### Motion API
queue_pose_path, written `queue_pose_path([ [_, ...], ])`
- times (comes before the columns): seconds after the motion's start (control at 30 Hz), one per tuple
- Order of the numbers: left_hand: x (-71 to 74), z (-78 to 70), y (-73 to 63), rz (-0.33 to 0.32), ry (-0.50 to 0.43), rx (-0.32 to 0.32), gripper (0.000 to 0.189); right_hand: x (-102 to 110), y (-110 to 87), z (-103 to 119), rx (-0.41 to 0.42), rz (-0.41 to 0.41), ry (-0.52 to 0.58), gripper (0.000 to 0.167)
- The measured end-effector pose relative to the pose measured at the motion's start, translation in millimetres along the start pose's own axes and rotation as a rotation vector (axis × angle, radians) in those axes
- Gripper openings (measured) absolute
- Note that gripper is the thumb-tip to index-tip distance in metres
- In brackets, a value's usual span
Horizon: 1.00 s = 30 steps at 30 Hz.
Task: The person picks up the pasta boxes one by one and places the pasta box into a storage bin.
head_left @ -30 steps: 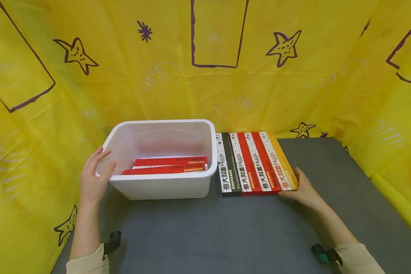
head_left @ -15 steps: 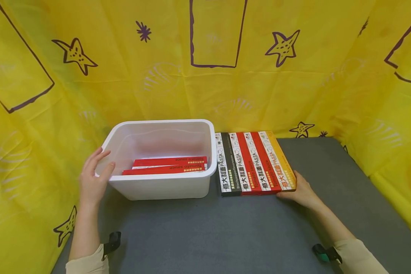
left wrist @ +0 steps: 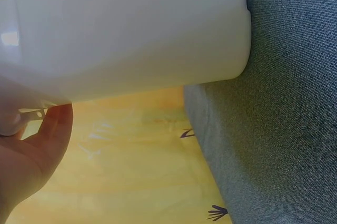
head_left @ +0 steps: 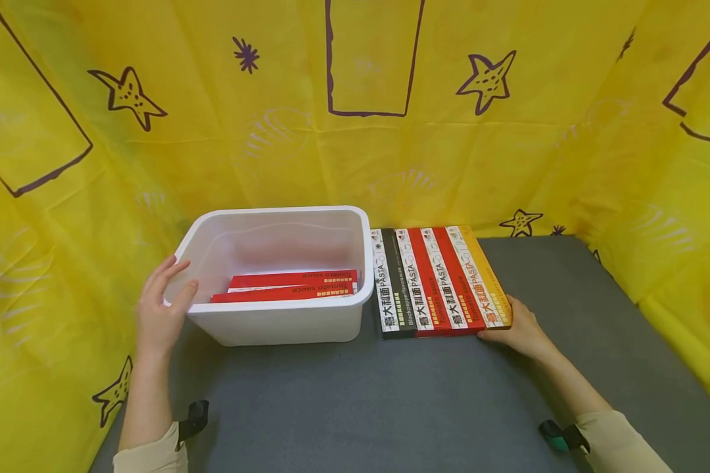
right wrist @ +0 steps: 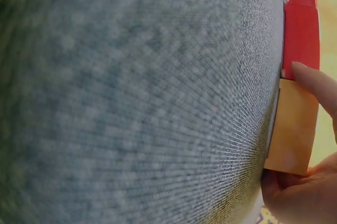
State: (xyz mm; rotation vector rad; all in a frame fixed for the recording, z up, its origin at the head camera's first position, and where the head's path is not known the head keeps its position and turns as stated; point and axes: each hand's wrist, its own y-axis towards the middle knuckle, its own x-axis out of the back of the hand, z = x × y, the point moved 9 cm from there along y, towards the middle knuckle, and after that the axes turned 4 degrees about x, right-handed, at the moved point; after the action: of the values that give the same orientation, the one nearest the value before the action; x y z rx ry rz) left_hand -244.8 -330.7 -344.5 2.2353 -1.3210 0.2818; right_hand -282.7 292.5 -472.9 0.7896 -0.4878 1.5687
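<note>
In the head view my left hand [head_left: 161, 309] holds the left end of a white plastic bin [head_left: 284, 325], fingers and thumb at its rim. The left wrist view shows this hand [left wrist: 39, 150] up against the bin wall [left wrist: 137, 29]. Inside the bin lie red tomato sauce pasta boxes [head_left: 284, 293]. To its right, a black pasta box [head_left: 398, 282], two red ones [head_left: 432, 282] and a yellow one [head_left: 490, 282] lie flat, side by side. My right hand [head_left: 523, 328] grips the yellow box's near right corner, its thumb [right wrist: 310, 79] reaching across to the neighbouring red box's end.
A dark grey cloth-covered table [head_left: 355, 407] lies under everything. Behind and on both sides hangs a yellow curtain [head_left: 284, 157] with starfish drawings. The row of boxes sits right beside the bin, close to the back curtain.
My right hand and the yellow box have shifted slightly left, toward the other boxes, then stayed put. My left hand and the bin have held their place.
</note>
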Motion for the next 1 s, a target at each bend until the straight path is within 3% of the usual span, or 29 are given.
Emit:
queue_pose_path([
  [1.0,-0.2,1.7,-0.5,0.006,0.003,0.007,0.044,1.3,-3.7,-8.1,-0.077,0.013,-0.053,0.102],
])
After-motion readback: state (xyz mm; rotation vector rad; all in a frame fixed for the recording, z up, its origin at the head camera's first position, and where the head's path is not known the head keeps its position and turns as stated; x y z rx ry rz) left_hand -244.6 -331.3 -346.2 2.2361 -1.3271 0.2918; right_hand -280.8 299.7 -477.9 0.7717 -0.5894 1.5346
